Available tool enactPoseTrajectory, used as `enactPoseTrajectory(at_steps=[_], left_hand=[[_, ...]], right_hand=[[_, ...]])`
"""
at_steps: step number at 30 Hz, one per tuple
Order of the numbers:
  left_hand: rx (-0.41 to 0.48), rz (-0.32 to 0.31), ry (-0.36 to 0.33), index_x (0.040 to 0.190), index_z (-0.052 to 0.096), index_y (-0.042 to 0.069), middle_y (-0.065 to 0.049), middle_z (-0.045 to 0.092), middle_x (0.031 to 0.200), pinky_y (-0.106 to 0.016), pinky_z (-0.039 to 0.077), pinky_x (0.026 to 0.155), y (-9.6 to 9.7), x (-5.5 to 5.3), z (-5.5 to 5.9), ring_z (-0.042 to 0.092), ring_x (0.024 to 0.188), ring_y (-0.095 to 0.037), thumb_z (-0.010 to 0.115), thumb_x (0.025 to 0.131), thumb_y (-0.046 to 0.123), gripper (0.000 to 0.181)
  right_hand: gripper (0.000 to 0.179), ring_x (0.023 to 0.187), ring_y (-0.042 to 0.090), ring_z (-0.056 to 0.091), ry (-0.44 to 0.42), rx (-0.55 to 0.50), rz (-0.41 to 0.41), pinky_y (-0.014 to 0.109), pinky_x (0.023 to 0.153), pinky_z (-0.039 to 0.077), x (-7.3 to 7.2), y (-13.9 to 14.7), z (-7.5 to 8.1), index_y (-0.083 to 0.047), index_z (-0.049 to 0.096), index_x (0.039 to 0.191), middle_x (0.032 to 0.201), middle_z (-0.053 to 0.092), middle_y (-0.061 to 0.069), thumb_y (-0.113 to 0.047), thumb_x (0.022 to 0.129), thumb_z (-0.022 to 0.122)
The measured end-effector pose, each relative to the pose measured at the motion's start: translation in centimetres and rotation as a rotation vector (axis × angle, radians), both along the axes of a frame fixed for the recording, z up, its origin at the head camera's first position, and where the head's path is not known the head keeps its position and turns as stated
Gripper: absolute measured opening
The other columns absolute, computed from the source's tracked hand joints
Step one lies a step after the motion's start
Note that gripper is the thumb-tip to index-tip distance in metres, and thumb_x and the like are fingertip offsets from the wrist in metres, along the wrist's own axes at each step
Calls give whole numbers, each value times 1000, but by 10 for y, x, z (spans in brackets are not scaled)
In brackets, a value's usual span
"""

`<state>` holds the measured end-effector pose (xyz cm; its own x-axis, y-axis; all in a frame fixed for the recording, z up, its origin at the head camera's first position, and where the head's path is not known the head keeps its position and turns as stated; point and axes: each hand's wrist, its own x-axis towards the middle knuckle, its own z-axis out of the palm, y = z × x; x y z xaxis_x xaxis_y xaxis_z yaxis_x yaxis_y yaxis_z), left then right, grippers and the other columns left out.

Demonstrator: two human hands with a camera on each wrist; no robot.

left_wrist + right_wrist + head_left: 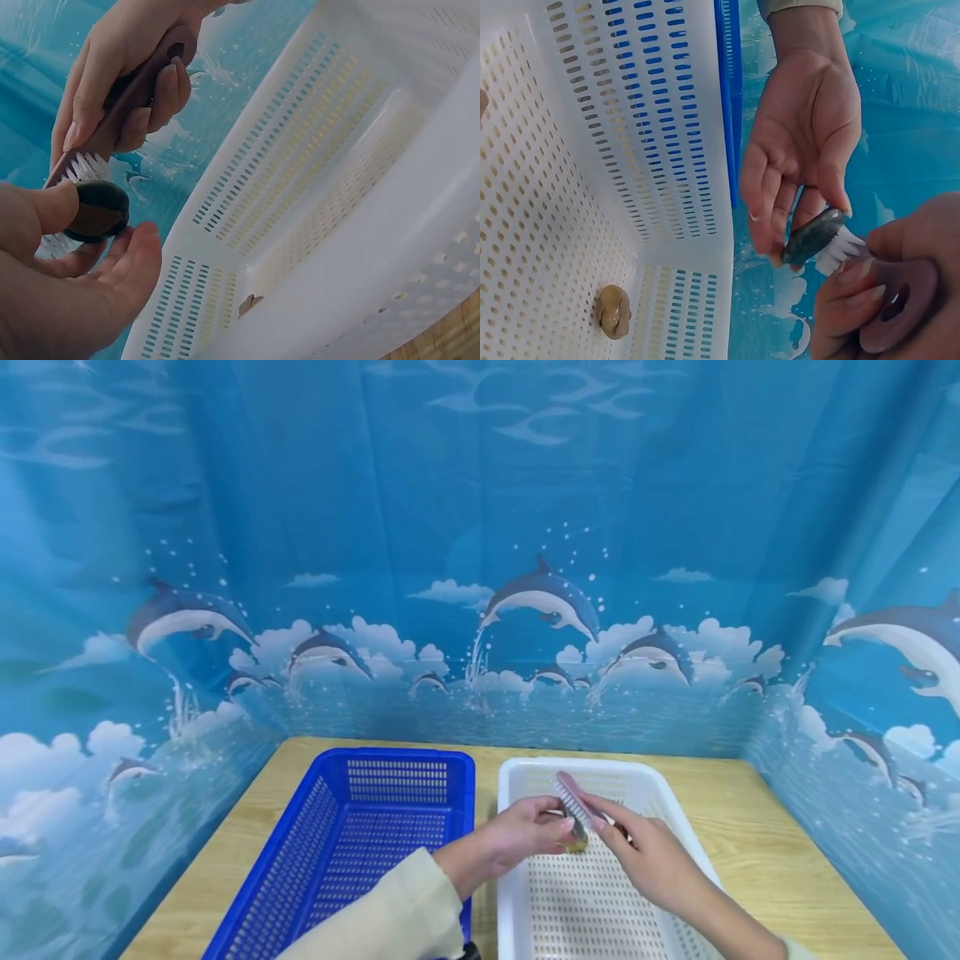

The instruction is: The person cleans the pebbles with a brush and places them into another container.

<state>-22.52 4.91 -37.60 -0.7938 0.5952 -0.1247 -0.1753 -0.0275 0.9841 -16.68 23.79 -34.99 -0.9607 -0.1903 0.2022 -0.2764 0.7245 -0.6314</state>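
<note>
My left hand [525,837] pinches a smooth, dark green oval stone [814,238] between the thumb and fingertips, palm turned upward. A mauve brush [576,800] with white bristles [87,168] is gripped in my right hand [647,853], whose fingers wrap its handle. In the right wrist view the bristles meet one edge of the stone. Both hands are over the white basket [517,910] in the head view. Brownish stones [613,311] lie on the basket's bottom near its end wall.
To the left stands a blue plastic basket [262,852], with slotted walls, beside the white one. Both rest on a wooden table [757,827]. A blue curtain [420,527] printed with dolphins encloses the back and sides.
</note>
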Motion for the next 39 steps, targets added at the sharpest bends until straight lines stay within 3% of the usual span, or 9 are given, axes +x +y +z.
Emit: enactPoseTrajectory(at_steps=[7, 10, 14, 21, 31, 39], left_hand=[[90, -30, -93, 143, 36, -8, -22, 62, 116, -40, 55, 89, -1, 2, 1, 65, 104, -36, 54, 96, -3, 50], [92, -10, -105, 143, 38, -7, -22, 61, 121, -38, 55, 89, -2, 1, 0, 67, 101, -32, 56, 95, -3, 51], [75, 29, -92, 142, 41, -6, -19, 61, 121, -36, 56, 88, -3, 2, -2, 68, 98, -27, 58, 93, -3, 52], [59, 29, -45, 140, 46, -3, -15, 67, 111, -30, 56, 83, -1, 2, -2, 68, 92, -19, 58, 96, 5, 46], [-6, 78, -69, 143, 45, 3, -8, 71, 104, -18, 46, 64, -3, 3, 0, 65, 81, -9, 55, 100, 16, 46], [92, 46, -118, 146, 37, -1, -17, 65, 116, -33, 57, 84, -5, 3, -1, 68, 99, -30, 52, 99, 4, 50]], right_hand=[[40, 49, 7, 36, -25, -9, -10, 25, 46, 36, -3, 4, 0, -19, 54, 140, 58, 41, -5, -33, 102, 49], [40, 49, 7, 36, -27, -9, -20, 25, 45, 36, -3, 4, -1, -19, 54, 139, 58, 41, -5, -32, 102, 50], [40, 49, 7, 37, -36, -12, -28, 25, 45, 36, -2, 4, -4, -18, 54, 140, 58, 42, -5, -32, 102, 50], [41, 47, 8, 36, -50, 0, -45, 25, 44, 35, -1, 4, -3, -18, 52, 141, 58, 44, -4, -32, 102, 50], [38, 47, 5, 37, -12, -23, 7, 24, 44, 37, 3, -2, -2, -17, 55, 138, 56, 42, -7, -28, 102, 51], [38, 46, 3, 34, 27, -36, 28, 23, 43, 35, 3, -4, -2, -16, 56, 137, 55, 40, -9, -26, 101, 53]])
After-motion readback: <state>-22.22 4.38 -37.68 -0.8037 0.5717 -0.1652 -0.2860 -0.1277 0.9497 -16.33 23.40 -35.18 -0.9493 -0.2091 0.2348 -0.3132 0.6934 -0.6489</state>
